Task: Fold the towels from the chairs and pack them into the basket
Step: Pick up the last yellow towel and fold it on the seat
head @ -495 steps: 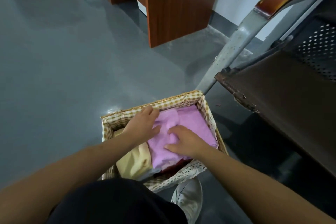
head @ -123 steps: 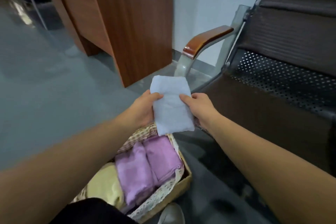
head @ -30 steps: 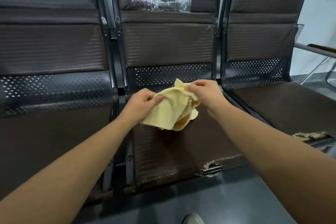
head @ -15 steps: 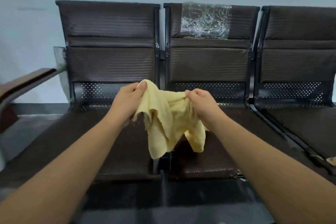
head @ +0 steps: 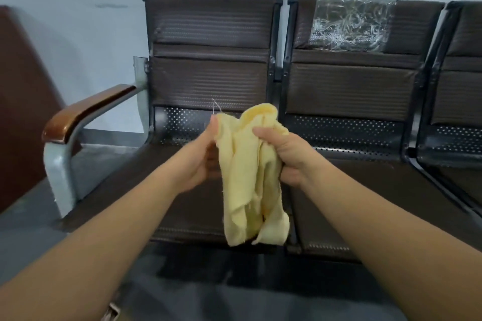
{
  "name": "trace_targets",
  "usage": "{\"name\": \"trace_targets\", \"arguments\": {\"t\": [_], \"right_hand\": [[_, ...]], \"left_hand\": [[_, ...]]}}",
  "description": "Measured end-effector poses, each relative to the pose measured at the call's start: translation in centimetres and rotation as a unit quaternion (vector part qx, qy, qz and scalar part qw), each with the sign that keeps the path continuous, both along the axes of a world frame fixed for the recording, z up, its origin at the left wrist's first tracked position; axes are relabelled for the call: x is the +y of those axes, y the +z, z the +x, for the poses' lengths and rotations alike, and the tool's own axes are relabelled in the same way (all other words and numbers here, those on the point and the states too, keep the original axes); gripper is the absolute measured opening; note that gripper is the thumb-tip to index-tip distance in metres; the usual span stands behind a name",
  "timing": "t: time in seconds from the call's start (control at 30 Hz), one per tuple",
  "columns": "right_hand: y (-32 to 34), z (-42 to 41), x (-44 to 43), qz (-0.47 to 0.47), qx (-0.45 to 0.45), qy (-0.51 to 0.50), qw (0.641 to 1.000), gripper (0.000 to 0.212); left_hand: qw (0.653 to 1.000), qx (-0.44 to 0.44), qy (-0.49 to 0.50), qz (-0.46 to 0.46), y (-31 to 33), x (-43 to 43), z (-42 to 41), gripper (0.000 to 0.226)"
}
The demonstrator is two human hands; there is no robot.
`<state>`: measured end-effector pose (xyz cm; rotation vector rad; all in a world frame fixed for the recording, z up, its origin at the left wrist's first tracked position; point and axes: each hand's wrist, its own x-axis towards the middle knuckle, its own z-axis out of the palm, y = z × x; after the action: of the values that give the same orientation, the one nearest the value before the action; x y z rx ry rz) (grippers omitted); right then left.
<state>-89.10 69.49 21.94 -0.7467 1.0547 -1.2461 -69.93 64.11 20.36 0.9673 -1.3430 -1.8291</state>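
The person stands facing a row of dark brown waiting chairs (head: 208, 81) and holds a yellow towel (head: 250, 177) up in the air in front of them, over the gap between the end seat and the middle one. The left hand (head: 200, 161) pinches the towel's upper edge between thumb and fingers. The right hand (head: 284, 154) has its fingers curled round a bunch of the cloth just beside it. The towel hangs crumpled and loose between the two hands, with a thread sticking up from its top, so I judge the folding of this one has not really begun: it has to be shaken out flat, folded, and carried to the basket. The basket is out of sight from here, so I cannot say how much is already packed. This is the only towel I can see.

The chairs have ribbed padded backs and perforated metal below them. The end chair carries a glossy wooden armrest (head: 86, 112) on a grey metal leg, and a patch of crinkled plastic film (head: 349, 21) clings to the middle backrest. Behind is a pale wall (head: 78, 21), underfoot a grey floor (head: 26, 229), and at the far left a reddish wooden panel (head: 20, 112).
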Motion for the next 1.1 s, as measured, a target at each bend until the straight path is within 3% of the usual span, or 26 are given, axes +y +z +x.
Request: {"name": "trace_targets", "arguments": {"t": [0.1,0.2,0.33,0.47,0.57,0.63,0.67,0.73,0.77,0.8,0.83,0.87,0.93,1.0,1.07,1.1], "right_hand": [[0.0,0.3,-1.0,0.022,-0.046,-0.054,0.997,0.038],[-0.5,0.4,-1.3,0.038,-0.009,-0.093,0.995,0.025],[-1.6,-0.4,-1.9,0.074,0.078,-0.107,0.988,0.024],[-2.5,-0.5,-2.0,0.111,0.104,-0.064,0.986,0.028],[-2.3,0.2,-2.1,0.094,0.025,-0.028,0.995,0.022],[-2.2,0.8,-2.3,0.076,-0.004,-0.021,0.997,0.021],[-2.1,1.1,-2.3,0.072,-0.010,-0.022,0.997,0.023],[-2.2,1.7,-2.2,0.073,-0.013,-0.029,0.997,0.029],[-2.1,1.9,-2.1,0.074,-0.010,-0.035,0.997,0.030],[-2.1,2.1,-2.0,0.075,-0.005,-0.041,0.996,0.030],[-2.2,2.1,-1.9,0.075,-0.001,-0.049,0.996,0.031],[-2.3,2.1,-1.9,0.075,0.004,-0.057,0.996,0.032],[-2.5,1.9,-1.9,0.079,0.015,-0.070,0.994,0.033],[-2.8,1.5,-1.9,0.083,0.022,-0.077,0.993,0.031],[-3.0,1.4,-1.9,0.088,0.035,-0.080,0.992,0.027],[-3.2,1.3,-1.9,0.090,0.054,-0.081,0.991,0.025]], "left_hand": [[0.992,-0.059,-0.112,0.005,-1.1,1.5,0.8,0.064],[0.997,-0.053,-0.005,-0.047,-1.0,1.1,0.9,0.041],[0.986,-0.009,0.161,0.033,-0.7,-0.7,2.7,0.028],[0.970,0.088,0.203,0.096,-0.3,-0.6,4.1,0.032],[0.964,0.214,0.132,0.087,0.9,-0.2,4.4,0.048],[0.966,0.246,0.071,0.044,1.2,-0.6,4.8,0.056],[0.975,0.218,0.044,0.024,0.9,-1.0,4.9,0.071],[0.999,-0.002,0.039,-0.029,-0.2,-1.0,5.2,0.101],[0.987,-0.129,0.063,-0.071,-1.0,-1.0,5.2,0.090],[0.967,-0.214,0.094,-0.103,-1.7,-1.4,5.2,0.060],[0.953,-0.255,0.127,-0.101,-2.2,-1.5,5.3,0.027],[0.952,-0.254,0.149,-0.080,-2.5,-1.7,5.4,0.011],[0.959,-0.219,0.178,-0.034,-2.7,-2.4,5.9,0.022],[0.957,-0.251,0.142,-0.026,-2.8,-2.4,6.3,0.024],[0.933,-0.352,0.056,-0.043,-4.3,-1.9,6.5,0.035],[0.905,-0.420,0.008,-0.069,-5.2,-1.5,6.5,0.043]]}}
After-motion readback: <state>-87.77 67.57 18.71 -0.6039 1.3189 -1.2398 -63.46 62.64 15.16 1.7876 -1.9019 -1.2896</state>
